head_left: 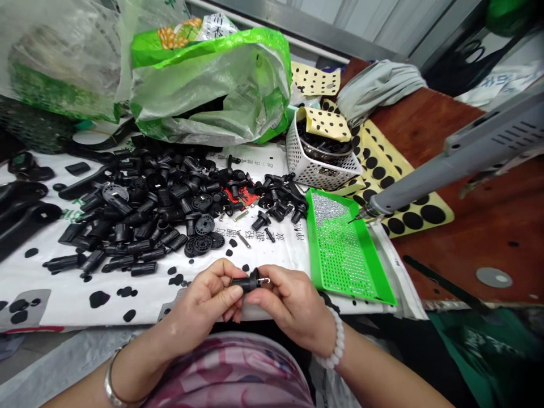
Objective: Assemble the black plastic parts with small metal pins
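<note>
While both hands meet just over the middle of the bench's near edge, a small black part (244,282) lies nearly level between them. The left hand (211,293) pinches its barrel between thumb and fingers; the right hand (293,296) has thumb and forefinger narrowed on the flanged end, where a bright metal tip (265,280) points toward the right. A metal bangle (109,378) circles the left wrist and a band of white beads (337,341) the right.

The bench (278,249) wears a white, printed covering, with loose black dots (99,298) scattered along its near edge. From its left edge past its middle spreads a heap of black parts (140,212); a few ribbed discs (203,243) lie on the heap's near side, with a thin metal strip (244,240) beside them. Something red (249,195) shows among the pieces.

Near the right edge sits a green tray (317,263), tiny silvery pieces (325,208) gathered at its far left corner. A grey power driver (420,170) slants in over its right rim; whether the bit touches anything is unclear. Beyond the tray's far edge stands a white basket (318,177), and a green-and-clear bag (204,85) slumps along the bench's far edge.
</note>
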Demonstrator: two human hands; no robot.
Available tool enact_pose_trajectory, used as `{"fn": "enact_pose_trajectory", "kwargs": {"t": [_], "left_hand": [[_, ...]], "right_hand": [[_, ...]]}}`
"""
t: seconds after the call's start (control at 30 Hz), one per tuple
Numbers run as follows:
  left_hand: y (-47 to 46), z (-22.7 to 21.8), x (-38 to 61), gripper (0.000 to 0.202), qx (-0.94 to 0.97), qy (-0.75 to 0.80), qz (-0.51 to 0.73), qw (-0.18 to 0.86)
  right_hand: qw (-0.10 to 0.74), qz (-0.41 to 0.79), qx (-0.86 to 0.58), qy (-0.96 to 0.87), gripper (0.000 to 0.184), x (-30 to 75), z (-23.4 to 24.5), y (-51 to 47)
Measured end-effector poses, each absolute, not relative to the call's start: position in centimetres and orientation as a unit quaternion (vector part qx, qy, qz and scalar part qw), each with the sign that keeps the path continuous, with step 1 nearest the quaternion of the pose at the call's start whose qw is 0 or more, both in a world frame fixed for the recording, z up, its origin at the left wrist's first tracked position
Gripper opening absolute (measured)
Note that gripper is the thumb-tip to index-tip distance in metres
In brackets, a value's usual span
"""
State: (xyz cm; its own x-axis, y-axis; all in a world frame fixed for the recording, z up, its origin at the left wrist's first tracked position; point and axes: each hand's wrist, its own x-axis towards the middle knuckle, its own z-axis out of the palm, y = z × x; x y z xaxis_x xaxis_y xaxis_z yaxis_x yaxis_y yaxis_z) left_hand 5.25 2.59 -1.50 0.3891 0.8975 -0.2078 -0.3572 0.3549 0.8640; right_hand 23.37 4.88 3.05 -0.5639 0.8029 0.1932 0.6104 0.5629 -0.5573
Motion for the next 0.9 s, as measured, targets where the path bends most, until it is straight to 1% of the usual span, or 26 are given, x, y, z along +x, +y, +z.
{"fn": "enact_pose_trajectory", "kwargs": {"t": [0.07, 0.13, 0.17, 0.23, 0.3, 0.37, 0.43, 0.5, 0.6, 0.63, 0.73, 0.77, 0.8, 0.87, 0.9], "left_hand": [[2.5, -1.5, 5.2, 0.021, 0.367, 0.352, 0.427, 0.748], [2.5, -1.5, 5.1, 0.02, 0.355, 0.342, 0.429, 0.757], [2.6, -1.6, 5.1, 0.02, 0.353, 0.336, 0.432, 0.759], [2.6, -1.7, 5.2, 0.02, 0.362, 0.333, 0.431, 0.756], [2.5, -1.9, 5.4, 0.023, 0.38, 0.355, 0.426, 0.74], [2.3, -2.1, 5.6, 0.025, 0.398, 0.389, 0.425, 0.714], [2.2, -2.3, 5.7, 0.027, 0.403, 0.399, 0.429, 0.703], [2.4, -2.4, 5.7, 0.028, 0.395, 0.383, 0.433, 0.715], [2.9, -2.3, 5.7, 0.03, 0.37, 0.352, 0.442, 0.737], [2.9, -2.2, 5.7, 0.031, 0.368, 0.352, 0.445, 0.737], [2.6, -1.8, 6.1, 0.036, 0.377, 0.377, 0.448, 0.718], [2.4, -1.8, 6.3, 0.038, 0.381, 0.386, 0.448, 0.711], [2.3, -1.8, 6.5, 0.039, 0.383, 0.389, 0.45, 0.706], [2.1, -1.8, 6.8, 0.041, 0.384, 0.384, 0.453, 0.707], [2.2, -1.8, 6.8, 0.042, 0.379, 0.38, 0.454, 0.711]], "right_hand": [[0.223, 0.21, -0.413, -0.858, 0.062, 23.3, 3.3, 5.0], [0.23, 0.181, -0.378, -0.879, 0.068, 23.4, 3.5, 5.0], [0.224, 0.17, -0.358, -0.89, 0.067, 23.5, 3.5, 5.0], [0.199, 0.172, -0.345, -0.901, 0.058, 23.4, 3.4, 5.0], [0.171, 0.228, -0.382, -0.879, 0.049, 23.3, 3.1, 5.0], [0.147, 0.299, -0.437, -0.835, 0.051, 23.1, 2.9, 5.1], [0.125, 0.325, -0.469, -0.812, 0.054, 23.1, 3.1, 5.2], [0.136, 0.301, -0.466, -0.821, 0.054, 23.3, 3.4, 5.2], [0.18, 0.264, -0.399, -0.86, 0.066, 23.8, 3.7, 5.1], [0.19, 0.262, -0.383, -0.865, 0.066, 23.8, 3.6, 5.1], [0.182, 0.322, -0.407, -0.835, 0.045, 23.9, 2.7, 5.2], [0.178, 0.349, -0.427, -0.815, 0.043, 23.8, 2.4, 5.2], [0.176, 0.368, -0.443, -0.799, 0.046, 23.8, 2.2, 5.2], [0.186, 0.37, -0.454, -0.789, 0.05, 24.0, 1.9, 5.2], [0.195, 0.359, -0.451, -0.794, 0.049, 24.1, 1.8, 5.3]]}}
